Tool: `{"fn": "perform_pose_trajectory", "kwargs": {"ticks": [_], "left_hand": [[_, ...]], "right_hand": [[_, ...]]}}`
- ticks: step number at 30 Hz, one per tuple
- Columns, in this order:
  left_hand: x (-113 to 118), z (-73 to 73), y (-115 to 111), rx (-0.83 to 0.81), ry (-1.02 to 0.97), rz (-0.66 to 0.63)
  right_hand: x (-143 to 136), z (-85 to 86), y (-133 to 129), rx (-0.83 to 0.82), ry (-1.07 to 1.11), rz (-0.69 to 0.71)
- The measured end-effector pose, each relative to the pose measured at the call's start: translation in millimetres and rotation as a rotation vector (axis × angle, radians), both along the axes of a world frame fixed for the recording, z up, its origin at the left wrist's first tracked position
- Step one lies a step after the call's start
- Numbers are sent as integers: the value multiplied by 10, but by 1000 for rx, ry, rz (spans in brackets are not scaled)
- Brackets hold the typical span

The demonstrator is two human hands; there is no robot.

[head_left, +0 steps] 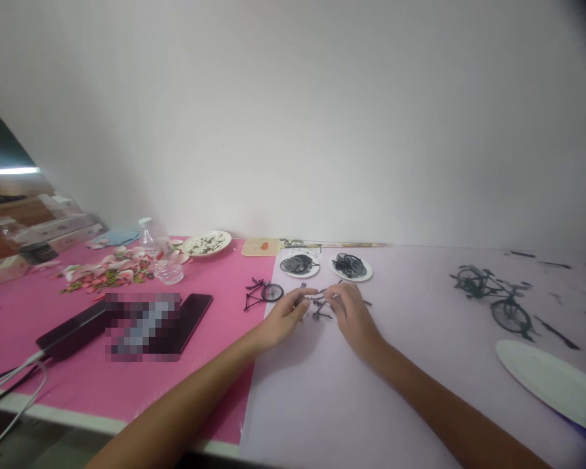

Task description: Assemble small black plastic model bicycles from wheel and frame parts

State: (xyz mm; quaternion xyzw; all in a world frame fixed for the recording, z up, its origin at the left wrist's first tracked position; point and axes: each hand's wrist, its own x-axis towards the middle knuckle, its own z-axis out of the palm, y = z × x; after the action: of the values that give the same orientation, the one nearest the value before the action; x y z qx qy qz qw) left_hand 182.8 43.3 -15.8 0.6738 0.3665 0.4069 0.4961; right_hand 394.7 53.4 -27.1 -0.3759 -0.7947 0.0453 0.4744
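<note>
My left hand and my right hand meet over the pale sheet in the middle of the table. Between them is a small dark model bicycle frame, pinched by the fingers of both hands. Its fine parts are too small to make out. Left of my left hand, a partly built model bicycle with one wheel lies on the pink cover. Just beyond my hands stand a white plate of black wheels and another plate of black parts.
A model bicycle with two wheels stands at right, near a white plate and scattered dark parts. On the left are a phone, a power bank with cables, a clear bottle and a pile of colourful pieces. A wall rises behind.
</note>
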Motion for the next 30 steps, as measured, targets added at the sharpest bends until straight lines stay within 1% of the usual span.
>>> {"fn": "perform_pose_trajectory", "kwargs": {"ticks": [4,9,12,16,18,22,30], "left_hand": [[0,-35,0,181,108,45],[20,-55,19,236,141,83],[21,-71,43,222,85,106],[0,-104,99,102,17,104],[-10,-119,126,77,0,117],[-9,-115,132,82,-1,140],[26,-32,48,143,8,106]], "right_hand": [[-2,-23,-11,-69,66,24],[-43,-35,-40,-82,55,83],[-49,-36,-45,-80,52,104],[-44,-36,-43,-94,43,119],[-44,-35,-47,-98,39,125],[-49,-32,-64,-117,31,140],[-76,-70,-58,-167,59,140]]}}
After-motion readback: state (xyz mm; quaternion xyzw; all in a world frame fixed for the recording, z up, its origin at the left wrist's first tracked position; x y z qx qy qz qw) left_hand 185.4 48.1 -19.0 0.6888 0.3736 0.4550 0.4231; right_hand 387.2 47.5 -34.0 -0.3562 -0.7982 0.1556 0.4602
